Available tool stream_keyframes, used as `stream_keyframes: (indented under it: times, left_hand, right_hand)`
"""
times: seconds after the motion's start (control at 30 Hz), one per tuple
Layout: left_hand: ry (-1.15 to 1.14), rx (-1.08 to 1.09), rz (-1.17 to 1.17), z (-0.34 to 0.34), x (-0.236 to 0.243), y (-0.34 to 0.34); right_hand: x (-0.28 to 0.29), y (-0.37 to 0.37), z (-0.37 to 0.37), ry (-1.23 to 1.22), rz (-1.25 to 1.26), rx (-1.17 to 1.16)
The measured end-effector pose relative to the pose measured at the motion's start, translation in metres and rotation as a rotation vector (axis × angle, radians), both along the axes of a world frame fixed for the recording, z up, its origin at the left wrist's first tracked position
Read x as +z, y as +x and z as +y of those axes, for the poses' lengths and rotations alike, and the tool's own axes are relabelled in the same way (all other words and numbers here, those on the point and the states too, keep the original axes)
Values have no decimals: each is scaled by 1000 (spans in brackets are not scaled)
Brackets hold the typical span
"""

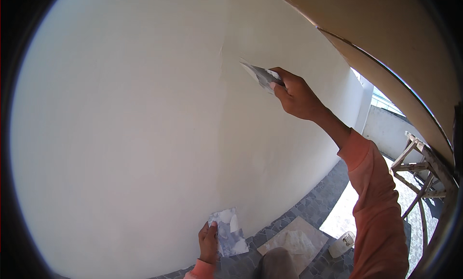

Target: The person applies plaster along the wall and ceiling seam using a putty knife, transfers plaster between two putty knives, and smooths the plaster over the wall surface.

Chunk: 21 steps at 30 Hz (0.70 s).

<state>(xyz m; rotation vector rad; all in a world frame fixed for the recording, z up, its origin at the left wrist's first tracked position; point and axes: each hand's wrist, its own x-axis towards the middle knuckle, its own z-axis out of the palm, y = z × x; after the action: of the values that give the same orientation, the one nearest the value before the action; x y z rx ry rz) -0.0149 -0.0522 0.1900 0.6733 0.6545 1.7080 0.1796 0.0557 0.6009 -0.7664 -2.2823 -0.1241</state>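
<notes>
My right hand [292, 93] grips a grey metal putty blade [263, 75], raised at the upper middle of the pale wall [125, 110], its edge on or very near the surface beside a thin uneven line. Low in the view, my left hand [210, 243] holds a flat rectangular blade [226, 233] smeared with white and grey putty, thumb over its face, in front of the wall's lower part.
A square board [311, 238] with pale residue and a white container [341, 245] lie on the patterned grey floor [320, 187]. A worn wooden stand [410, 167] is at the right, beneath a tan overhang [400, 37]. My knee [275, 267] shows at the bottom.
</notes>
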Motion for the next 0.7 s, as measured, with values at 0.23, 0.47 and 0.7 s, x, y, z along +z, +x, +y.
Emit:
stream_keyframes:
  times: [0.23, 0.47, 0.7]
  left_hand:
    - [5, -49, -125, 12, -9, -6]
    - [-70, -109, -272, 11, -11, 4]
    - [-76, 10, -154, 0, -3, 5]
  right_hand:
    - [-101, 12, -48, -383, -98, 117]
    - [-198, 8, -76, -287, -287, 466]
    - [-238, 1, -49, 42, -551, 534]
